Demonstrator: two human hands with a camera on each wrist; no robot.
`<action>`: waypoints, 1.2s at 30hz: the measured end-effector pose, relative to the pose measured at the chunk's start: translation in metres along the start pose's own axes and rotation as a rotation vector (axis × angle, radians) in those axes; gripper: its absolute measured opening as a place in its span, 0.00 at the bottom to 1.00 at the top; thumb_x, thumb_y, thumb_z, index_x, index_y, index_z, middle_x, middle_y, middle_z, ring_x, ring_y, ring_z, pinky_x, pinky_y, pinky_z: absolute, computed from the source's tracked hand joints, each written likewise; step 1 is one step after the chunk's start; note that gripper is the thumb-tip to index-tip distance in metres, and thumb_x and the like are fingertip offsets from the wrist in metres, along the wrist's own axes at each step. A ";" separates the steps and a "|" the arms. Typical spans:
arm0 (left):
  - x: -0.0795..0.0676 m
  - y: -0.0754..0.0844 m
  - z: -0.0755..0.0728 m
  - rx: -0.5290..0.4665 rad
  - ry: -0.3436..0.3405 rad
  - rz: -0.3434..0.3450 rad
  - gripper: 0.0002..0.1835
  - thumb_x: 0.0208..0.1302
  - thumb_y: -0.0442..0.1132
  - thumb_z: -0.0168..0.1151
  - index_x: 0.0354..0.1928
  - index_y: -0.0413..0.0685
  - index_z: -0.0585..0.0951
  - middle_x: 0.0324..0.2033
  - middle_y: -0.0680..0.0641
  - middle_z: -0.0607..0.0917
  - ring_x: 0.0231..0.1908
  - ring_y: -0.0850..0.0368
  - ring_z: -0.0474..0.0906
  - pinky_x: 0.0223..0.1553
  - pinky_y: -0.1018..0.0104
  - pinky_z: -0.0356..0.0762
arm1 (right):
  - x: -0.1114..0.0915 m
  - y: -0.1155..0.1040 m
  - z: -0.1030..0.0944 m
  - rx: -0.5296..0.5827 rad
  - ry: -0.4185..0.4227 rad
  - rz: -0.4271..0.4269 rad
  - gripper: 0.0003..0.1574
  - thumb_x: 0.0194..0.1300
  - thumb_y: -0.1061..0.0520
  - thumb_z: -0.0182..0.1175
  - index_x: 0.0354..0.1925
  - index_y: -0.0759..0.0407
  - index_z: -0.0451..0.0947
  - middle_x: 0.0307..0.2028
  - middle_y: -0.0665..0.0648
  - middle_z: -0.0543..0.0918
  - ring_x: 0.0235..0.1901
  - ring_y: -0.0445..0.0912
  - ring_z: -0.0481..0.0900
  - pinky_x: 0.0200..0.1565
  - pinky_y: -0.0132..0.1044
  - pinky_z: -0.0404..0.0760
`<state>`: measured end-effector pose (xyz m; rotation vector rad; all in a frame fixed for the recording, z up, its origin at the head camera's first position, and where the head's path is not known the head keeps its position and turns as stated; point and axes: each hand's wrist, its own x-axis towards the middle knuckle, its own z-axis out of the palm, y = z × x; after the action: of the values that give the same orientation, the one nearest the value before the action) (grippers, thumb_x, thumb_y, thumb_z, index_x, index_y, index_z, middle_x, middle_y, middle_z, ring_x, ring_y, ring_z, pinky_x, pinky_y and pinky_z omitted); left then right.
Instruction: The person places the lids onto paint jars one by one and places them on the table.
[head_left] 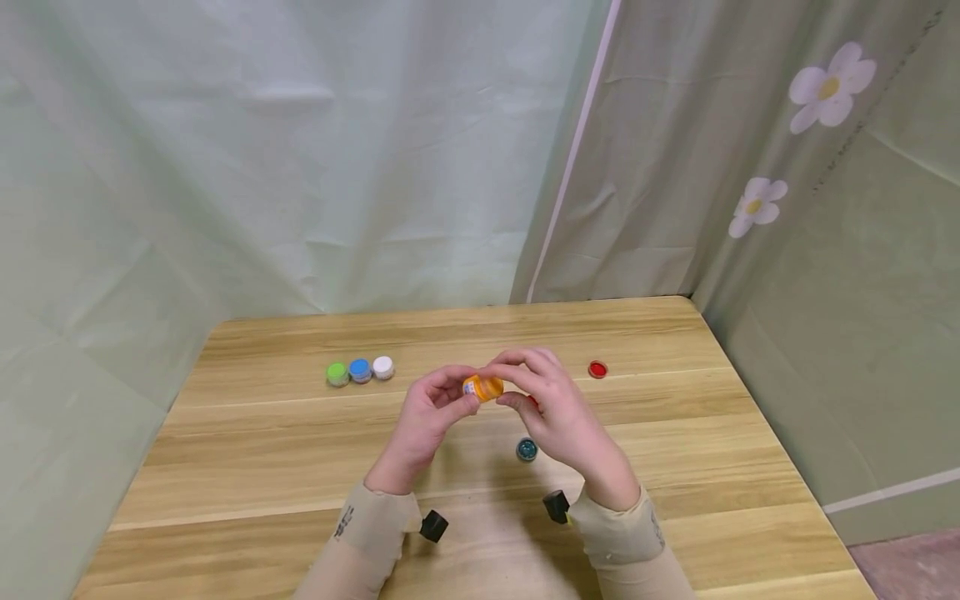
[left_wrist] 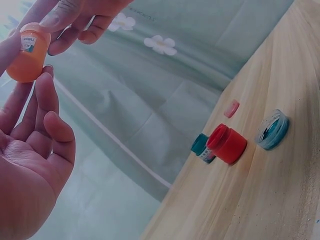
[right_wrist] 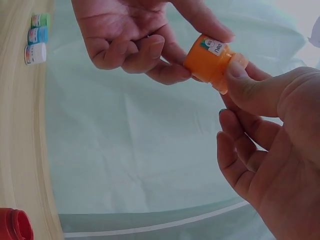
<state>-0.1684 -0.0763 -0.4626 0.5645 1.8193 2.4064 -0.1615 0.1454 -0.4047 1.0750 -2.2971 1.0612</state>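
Note:
Over the middle of the table, both hands hold one small orange paint jar (head_left: 483, 388) with a white label. My left hand (head_left: 427, 421) grips the jar's body between thumb and fingers, its base toward the palm side. From the other end, my right hand (head_left: 558, 408) pinches the orange lid (right_wrist: 240, 59) with thumb and forefinger. The right wrist view shows the jar tipped on its side, lid end toward the right hand. Beneath the hands stands an uncapped red jar (left_wrist: 229, 145), mostly hidden by the right hand in the head view. A teal jar (left_wrist: 201, 146) is beside it.
A teal lid (head_left: 527, 449) lies on the wooden table (head_left: 262, 467) below the right hand. Farther right lies a red lid (head_left: 597, 369). At the back left, green (head_left: 337, 373), blue (head_left: 361, 370) and white (head_left: 383, 367) capped jars stand in a row. Curtains surround the table.

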 end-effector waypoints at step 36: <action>0.001 0.000 0.001 0.054 -0.002 -0.026 0.19 0.70 0.31 0.71 0.60 0.32 0.82 0.52 0.48 0.88 0.47 0.53 0.81 0.51 0.66 0.83 | -0.004 0.004 -0.014 0.032 -0.027 0.221 0.33 0.70 0.50 0.75 0.69 0.50 0.78 0.57 0.49 0.83 0.55 0.46 0.79 0.50 0.49 0.82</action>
<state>-0.1687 -0.0754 -0.4619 0.5442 1.8846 2.3455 -0.1622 0.1599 -0.3999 0.8662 -2.4725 1.1754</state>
